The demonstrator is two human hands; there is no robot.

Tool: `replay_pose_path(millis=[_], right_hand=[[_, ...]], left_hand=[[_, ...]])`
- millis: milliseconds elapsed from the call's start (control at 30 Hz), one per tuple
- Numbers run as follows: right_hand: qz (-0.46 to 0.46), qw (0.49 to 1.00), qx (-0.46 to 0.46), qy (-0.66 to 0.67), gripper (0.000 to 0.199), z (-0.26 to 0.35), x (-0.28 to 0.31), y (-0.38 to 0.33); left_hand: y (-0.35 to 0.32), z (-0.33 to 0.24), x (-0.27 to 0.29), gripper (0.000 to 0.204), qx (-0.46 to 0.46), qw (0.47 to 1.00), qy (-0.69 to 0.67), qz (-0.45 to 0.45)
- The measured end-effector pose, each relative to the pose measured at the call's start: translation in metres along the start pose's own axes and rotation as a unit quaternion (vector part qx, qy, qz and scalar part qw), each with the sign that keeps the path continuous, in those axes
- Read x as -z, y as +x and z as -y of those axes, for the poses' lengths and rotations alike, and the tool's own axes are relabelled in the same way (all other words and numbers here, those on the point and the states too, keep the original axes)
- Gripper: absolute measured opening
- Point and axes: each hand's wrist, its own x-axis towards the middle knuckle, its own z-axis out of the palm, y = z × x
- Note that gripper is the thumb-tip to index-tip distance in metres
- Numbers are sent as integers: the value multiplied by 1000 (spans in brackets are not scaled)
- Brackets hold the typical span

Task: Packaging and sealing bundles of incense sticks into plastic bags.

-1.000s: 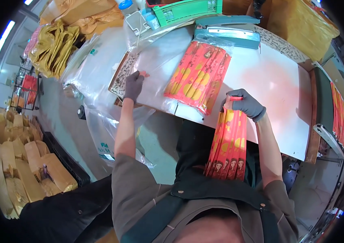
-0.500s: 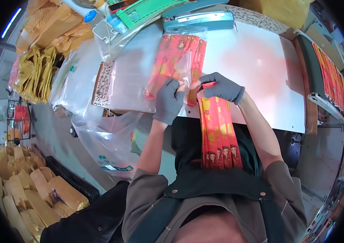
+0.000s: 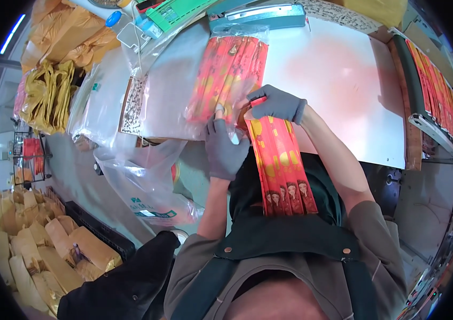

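Observation:
My right hand (image 3: 279,105), in a grey glove with bare fingertips, is closed on the top end of a bunch of red printed packets (image 3: 281,160). These long strips with yellow patches hang down in front of my apron. On the table's near side lies a clear plastic bag (image 3: 197,113) with more red packets (image 3: 230,72) inside. My left hand (image 3: 226,149), gloved the same way, grips the bag's near end, one finger stretched along the film. Where the bag's near end meets both hands, the film is partly hidden.
A teal sealer-like device (image 3: 258,17) and a green basket (image 3: 181,15) stand at the back. Clear bags (image 3: 104,101) lie left on the table. Red packets (image 3: 433,85) fill a rack at right. A plastic bag (image 3: 144,186) hangs below the edge; brown paper-wrapped bundles (image 3: 50,240) lie lower left.
My left hand has moved down, its finger now stretched over the bag. My right hand has shifted left with the hanging packets. The bag's near end has spread wider over the packets inside.

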Motion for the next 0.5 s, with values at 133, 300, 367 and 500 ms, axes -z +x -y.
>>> replay_pose_path(millis=[133,300,367,500], right_hand=[[-17,999,16,-22,49,-5,-2,4],[-15,999,34,-7,37,-38,6,12],[-29,999,41,-13,28,-48,10,13],[-36,998,34,-26,28,-46,10,10]], left_hand=[[4,6,-8,42,-5,993,109,-54],[17,14,-7,11,-29,993,103,-58],[23,9,-2,18,131,980,-152,14],[30,17,2,20,227,966,-103,73]])
